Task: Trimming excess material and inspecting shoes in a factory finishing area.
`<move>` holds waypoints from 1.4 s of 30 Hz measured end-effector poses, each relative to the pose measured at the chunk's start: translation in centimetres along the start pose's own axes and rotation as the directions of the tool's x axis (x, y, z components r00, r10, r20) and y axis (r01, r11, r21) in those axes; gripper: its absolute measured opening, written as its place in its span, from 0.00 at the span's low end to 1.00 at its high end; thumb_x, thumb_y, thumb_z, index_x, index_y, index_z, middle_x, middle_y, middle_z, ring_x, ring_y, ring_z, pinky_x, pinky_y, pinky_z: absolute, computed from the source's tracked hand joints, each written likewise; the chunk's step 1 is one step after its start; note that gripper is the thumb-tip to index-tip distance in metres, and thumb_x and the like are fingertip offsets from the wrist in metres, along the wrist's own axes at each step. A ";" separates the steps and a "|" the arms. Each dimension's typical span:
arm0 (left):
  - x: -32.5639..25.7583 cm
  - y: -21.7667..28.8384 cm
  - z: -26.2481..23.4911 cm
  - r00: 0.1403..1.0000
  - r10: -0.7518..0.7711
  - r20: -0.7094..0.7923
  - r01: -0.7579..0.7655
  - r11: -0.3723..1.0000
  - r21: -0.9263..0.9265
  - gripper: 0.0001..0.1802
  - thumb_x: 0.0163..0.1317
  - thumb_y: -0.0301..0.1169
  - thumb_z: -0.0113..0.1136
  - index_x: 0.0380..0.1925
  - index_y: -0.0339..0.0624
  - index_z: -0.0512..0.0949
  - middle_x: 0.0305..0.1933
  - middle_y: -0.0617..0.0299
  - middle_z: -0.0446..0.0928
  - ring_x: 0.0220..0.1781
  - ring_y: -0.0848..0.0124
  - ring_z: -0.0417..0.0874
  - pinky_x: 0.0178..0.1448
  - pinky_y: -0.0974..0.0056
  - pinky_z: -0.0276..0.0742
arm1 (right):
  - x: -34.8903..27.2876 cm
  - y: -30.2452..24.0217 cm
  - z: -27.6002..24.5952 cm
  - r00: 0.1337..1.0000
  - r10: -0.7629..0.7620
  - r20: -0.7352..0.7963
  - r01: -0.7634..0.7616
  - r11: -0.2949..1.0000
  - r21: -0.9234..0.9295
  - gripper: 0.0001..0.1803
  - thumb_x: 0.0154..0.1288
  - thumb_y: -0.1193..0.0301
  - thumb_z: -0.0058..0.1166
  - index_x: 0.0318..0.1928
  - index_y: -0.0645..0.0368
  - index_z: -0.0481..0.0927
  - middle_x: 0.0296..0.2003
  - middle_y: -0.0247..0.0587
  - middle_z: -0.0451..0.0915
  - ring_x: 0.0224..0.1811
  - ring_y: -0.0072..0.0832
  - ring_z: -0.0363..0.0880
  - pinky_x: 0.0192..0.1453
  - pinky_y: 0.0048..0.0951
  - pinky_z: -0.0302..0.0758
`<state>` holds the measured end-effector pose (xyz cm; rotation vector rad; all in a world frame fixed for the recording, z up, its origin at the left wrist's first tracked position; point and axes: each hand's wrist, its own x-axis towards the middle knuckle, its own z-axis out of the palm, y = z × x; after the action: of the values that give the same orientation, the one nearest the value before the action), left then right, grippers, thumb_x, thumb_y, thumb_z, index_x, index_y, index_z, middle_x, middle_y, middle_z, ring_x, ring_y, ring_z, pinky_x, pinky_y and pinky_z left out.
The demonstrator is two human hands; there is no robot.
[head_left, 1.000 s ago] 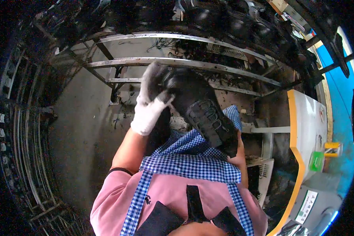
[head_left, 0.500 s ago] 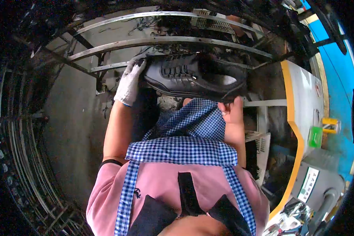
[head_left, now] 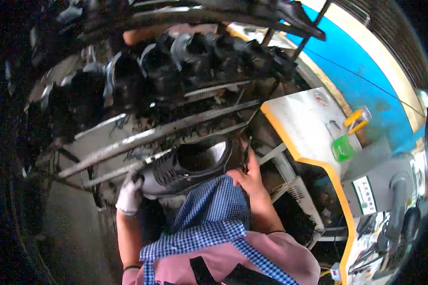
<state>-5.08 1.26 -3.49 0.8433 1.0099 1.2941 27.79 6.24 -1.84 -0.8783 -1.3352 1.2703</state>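
A black lace-up shoe [head_left: 164, 171] is held between my two hands, above my blue checked apron [head_left: 211, 204]. Its opening faces up and shows a pale insole, and its toe points left. My left hand [head_left: 130, 192], in a whitish knit glove, is closed around the toe. Bare, my right hand [head_left: 248, 176] grips the heel end, thumb on the near side and fingers at the back.
Ahead stands a metal rack [head_left: 161, 126] with several dark shoes [head_left: 195, 54] in a row. What looks like another person's arm [head_left: 145, 35] shows behind it. To the right, a white yellow-edged table [head_left: 295, 116] carries a green box [head_left: 342, 148] and a grey machine [head_left: 378, 178].
The view has swung up and right, bringing the row of shoes into sight. Held in both hands, the shoe has tilted, its toe now lower and its opening turned more upward.
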 end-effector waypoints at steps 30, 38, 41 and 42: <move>-4.6 -7.5 2.5 0.998 -0.051 0.029 0.053 0.995 -0.088 0.16 0.58 0.26 0.53 0.47 0.40 0.70 0.42 0.61 0.76 0.44 0.71 0.77 0.51 0.66 0.72 | 26.7 -22.7 -14.3 0.953 -0.155 -0.260 0.190 0.975 0.116 0.18 0.53 0.57 0.54 0.43 0.50 0.73 0.37 0.37 0.76 0.38 0.24 0.69 0.37 0.30 0.62; -4.4 -8.9 2.6 0.992 -0.101 -0.070 0.093 0.989 -0.111 0.13 0.58 0.28 0.54 0.43 0.37 0.72 0.40 0.61 0.77 0.42 0.72 0.77 0.48 0.68 0.72 | 29.0 -19.9 -13.5 0.931 -0.128 -0.341 0.274 0.861 0.428 0.28 0.65 0.45 0.38 0.54 0.52 0.61 0.47 0.60 0.75 0.23 0.25 0.77 0.09 0.11 0.52; -4.5 -9.0 2.4 0.995 -0.079 -0.058 0.071 0.989 -0.127 0.13 0.58 0.29 0.54 0.43 0.37 0.72 0.40 0.61 0.77 0.42 0.72 0.77 0.48 0.69 0.72 | 26.4 -18.5 -11.7 0.900 -0.179 -0.397 0.375 0.781 0.500 0.34 0.58 0.44 0.49 0.55 0.53 0.59 0.53 0.58 0.71 0.37 0.36 0.82 0.12 0.13 0.58; -4.6 -8.2 2.6 0.996 -0.073 -0.044 0.069 0.993 -0.091 0.13 0.58 0.29 0.54 0.43 0.37 0.72 0.40 0.60 0.77 0.42 0.72 0.77 0.48 0.69 0.72 | 25.8 -18.1 -11.6 0.898 -0.181 -0.402 0.379 0.782 0.495 0.34 0.58 0.44 0.49 0.55 0.53 0.59 0.53 0.58 0.71 0.37 0.36 0.82 0.12 0.13 0.58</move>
<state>0.34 -4.09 -9.60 0.7053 1.0028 1.2937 36.95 30.47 19.54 -0.4173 -0.7147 1.1201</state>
